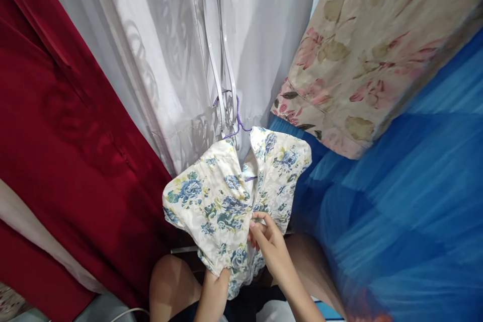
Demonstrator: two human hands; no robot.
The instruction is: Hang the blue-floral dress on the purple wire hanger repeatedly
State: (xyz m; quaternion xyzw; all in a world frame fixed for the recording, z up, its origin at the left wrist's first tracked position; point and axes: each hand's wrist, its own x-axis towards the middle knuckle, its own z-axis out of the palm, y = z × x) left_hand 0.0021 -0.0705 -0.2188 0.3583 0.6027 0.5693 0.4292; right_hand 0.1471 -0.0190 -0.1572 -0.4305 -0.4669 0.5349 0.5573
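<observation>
A white floral blouse [222, 196] with blue flowers hangs in front of me on a purple hanger [239, 119], its front parted at the neck. My right hand [267, 239] is closed at the blouse's front edge, with thumb and forefinger pinching the cloth about halfway down. Lower and to the left, my left hand [219, 282] grips the blouse near its bottom side; its thumb lies on top and most of its fingers are hidden by the fabric.
White metal bars [222, 50] run down to the hanger, before a white curtain [158, 50]. Red cloth [75, 126] hangs at left. Pink-flowered fabric [362, 60] and blue tulle [392, 196] are at right. My knees [171, 282] are below; a pale cable [130, 312] is at lower left.
</observation>
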